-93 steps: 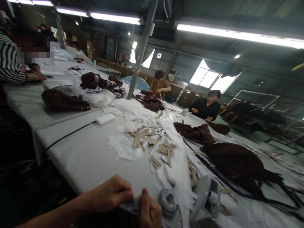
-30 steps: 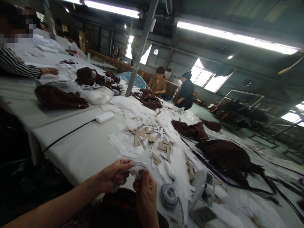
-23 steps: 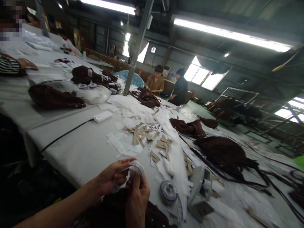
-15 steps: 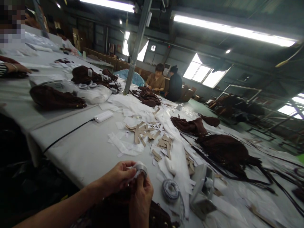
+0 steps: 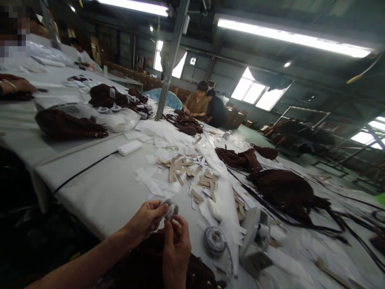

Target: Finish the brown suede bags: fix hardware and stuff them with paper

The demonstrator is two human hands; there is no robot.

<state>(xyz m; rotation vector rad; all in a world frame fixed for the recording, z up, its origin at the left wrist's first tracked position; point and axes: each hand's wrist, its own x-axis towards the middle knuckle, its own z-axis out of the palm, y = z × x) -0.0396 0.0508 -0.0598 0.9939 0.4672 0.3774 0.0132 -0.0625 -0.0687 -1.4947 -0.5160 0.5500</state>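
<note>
My left hand (image 5: 150,216) pinches a small ring-like piece wrapped in grey-and-white material (image 5: 171,208) between thumb and fingers. From the right, my right hand (image 5: 177,237) grips the lower edge of the same piece with its fingertips. Below both hands lies a dark brown fringed bag (image 5: 198,271) with gold-coloured eyelets, partly covered by my forearms. A roll of grey-white strip (image 5: 215,241) rests on the table right of my hands, its loose end trailing down. Beside that roll stands a pale tape dispenser (image 5: 255,237).
Cut tan card strips (image 5: 177,164) and white paper scraps are scattered ahead on the table (image 5: 99,188). A white power bank-like box (image 5: 129,147) has a black cable. More brown bags (image 5: 279,192) lie to the right and far left. Co-workers (image 5: 197,102) work across the table.
My hands have shifted slightly left and up, and the wrapped piece is turned, showing less of its ring shape. My right fingers have opened out somewhat around its lower edge.
</note>
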